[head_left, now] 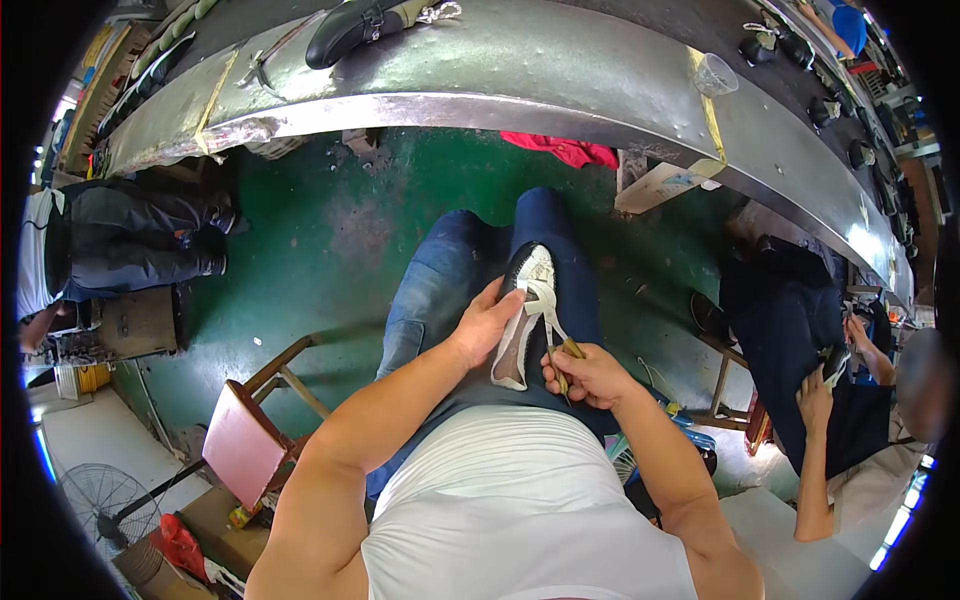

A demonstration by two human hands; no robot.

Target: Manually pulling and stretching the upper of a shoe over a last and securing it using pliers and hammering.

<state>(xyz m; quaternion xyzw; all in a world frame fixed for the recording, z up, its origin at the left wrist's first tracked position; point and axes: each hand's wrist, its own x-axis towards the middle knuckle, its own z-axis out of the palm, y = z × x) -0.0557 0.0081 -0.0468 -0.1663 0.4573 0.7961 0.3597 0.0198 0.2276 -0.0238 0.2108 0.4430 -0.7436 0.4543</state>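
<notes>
Over two thighs [425, 285], two hands [485, 325] [592, 376]: left tight around one shoe [514, 345], right around one tool [573, 347].

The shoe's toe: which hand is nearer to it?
Left. The left hand holds the shoe behind the toe; the right hand is farther back, beside the heel, with a yellowish tool.

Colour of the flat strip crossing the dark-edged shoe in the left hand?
Off-white: the flat strip shows best in the head view.
</notes>
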